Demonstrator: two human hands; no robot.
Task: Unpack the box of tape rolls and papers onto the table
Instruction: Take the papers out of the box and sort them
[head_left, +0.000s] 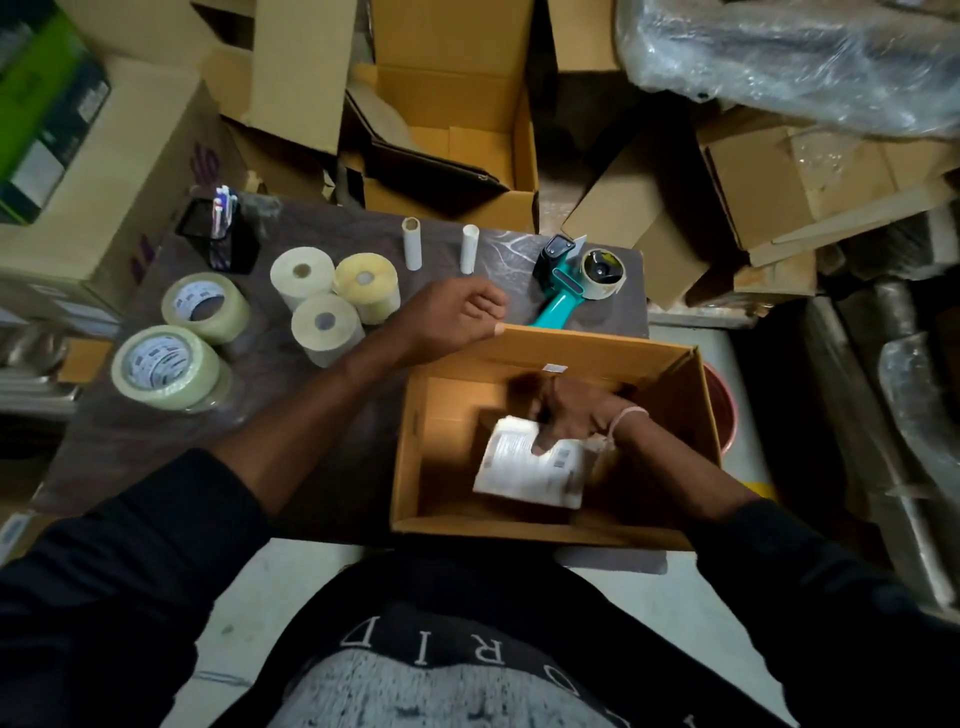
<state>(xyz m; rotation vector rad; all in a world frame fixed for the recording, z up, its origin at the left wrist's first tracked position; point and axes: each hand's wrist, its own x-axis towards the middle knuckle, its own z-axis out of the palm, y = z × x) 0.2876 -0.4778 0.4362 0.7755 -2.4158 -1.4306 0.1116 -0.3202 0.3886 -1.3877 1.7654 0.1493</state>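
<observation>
Papers: the printed paper stack (530, 470) lies low in the open cardboard box (670, 364), near right. Right hand (569, 415) fingers press on it; slide under, lift flat. Left hand (457, 312), loosely curled, steadies the far rim.

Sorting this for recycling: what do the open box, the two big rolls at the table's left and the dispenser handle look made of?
Open box: matte brown cardboard, folded flaps. Two big rolls: glossy clear plastic tape, translucent, likely on printed card cores. Dispenser handle: smooth teal, probably moulded plastic.
</observation>
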